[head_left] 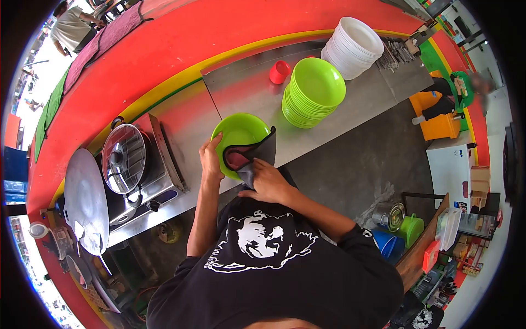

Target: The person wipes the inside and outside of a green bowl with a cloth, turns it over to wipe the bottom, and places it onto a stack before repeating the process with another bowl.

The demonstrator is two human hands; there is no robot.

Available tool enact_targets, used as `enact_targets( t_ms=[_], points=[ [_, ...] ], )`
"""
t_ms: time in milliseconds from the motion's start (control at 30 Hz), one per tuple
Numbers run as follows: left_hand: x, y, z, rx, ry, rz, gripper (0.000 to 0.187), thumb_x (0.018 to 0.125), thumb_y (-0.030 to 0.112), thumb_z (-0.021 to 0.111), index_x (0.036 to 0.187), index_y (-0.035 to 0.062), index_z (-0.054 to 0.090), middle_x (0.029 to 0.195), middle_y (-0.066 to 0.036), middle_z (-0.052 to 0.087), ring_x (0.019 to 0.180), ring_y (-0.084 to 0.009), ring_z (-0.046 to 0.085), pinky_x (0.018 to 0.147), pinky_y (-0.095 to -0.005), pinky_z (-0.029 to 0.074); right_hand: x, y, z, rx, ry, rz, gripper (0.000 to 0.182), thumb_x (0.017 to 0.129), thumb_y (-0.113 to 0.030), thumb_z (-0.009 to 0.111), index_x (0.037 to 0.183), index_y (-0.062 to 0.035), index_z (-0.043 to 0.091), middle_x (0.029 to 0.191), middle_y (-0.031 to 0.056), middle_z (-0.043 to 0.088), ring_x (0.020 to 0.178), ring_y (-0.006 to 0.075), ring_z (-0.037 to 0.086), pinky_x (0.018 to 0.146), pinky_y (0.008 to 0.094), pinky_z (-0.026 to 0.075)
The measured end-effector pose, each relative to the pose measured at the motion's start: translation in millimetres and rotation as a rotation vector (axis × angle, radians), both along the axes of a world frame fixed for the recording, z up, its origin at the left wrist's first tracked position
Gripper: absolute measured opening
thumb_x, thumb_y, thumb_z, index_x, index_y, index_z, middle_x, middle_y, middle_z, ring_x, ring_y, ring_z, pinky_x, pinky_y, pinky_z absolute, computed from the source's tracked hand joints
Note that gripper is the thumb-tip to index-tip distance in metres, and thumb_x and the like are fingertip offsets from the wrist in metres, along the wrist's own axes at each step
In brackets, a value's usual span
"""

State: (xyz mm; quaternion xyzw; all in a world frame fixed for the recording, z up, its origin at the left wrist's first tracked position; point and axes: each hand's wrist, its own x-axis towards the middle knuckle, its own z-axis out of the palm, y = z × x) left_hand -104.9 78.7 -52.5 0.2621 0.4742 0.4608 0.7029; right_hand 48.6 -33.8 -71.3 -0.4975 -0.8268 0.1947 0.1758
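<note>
A green bowl (239,127) is tilted toward me in front of my chest. My left hand (211,157) grips its left rim, with the fingers on the outer side. A dark grey cloth (265,152) with a black edge and a reddish underside lies partly inside the bowl and hangs over its right rim. My right hand (267,182) is closed on the cloth at the bowl's lower right; some fingertips are hidden by the fabric. To the right, a tall stack of green bowls (313,90) stands on the steel counter (194,118).
Behind the green stack are a stack of white bowls (353,48), a red cup (279,72) and cutlery (395,54). On the left stand a lidded pot (125,158) on a stove and a large wok (86,197). A person (438,101) sits at the far right.
</note>
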Motion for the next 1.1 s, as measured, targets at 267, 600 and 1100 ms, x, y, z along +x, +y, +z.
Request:
enact_targets(
  t_ms=[267,600,1100],
  points=[
    [21.3,-3.7,-11.3,-0.043,-0.011,0.043,0.024,0.094,0.017,0.06,0.102,-0.0034,0.069,0.088,-0.007,0.068,0.073,-0.0146,0.063,0.063,-0.0276,0.05,-14.6,14.6,11.4,-0.038,0.206,-0.009,0.065,0.075,-0.047,0.077,0.112,0.0045,0.063,0.115,0.0217,0.064,0.116,0.0368,0.057,0.105,0.0432,0.043],
    [7.8,2.3,-7.2,-0.145,-0.112,0.103,0.021,0.09,0.013,0.058,0.095,-0.0062,0.066,0.085,-0.01,0.067,0.069,-0.0188,0.063,0.061,-0.0281,0.05,-6.4,4.2,9.4,0.016,0.057,0.011,0.061,0.075,-0.043,0.077,0.111,0.0037,0.063,0.112,0.0209,0.065,0.111,0.0367,0.059,0.108,0.0447,0.04],
    [23.9,-7.2,-1.9,0.013,0.086,-0.003,0.021,0.091,0.012,0.059,0.1,-0.0044,0.069,0.082,-0.006,0.067,0.068,-0.0143,0.061,0.063,-0.0281,0.05,-16.4,29.1,21.6,-0.337,0.288,0.01,0.073,0.07,-0.045,0.081,0.117,0.0044,0.056,0.123,0.0243,0.06,0.119,0.0422,0.053,0.109,0.0451,0.039]
  ],
)
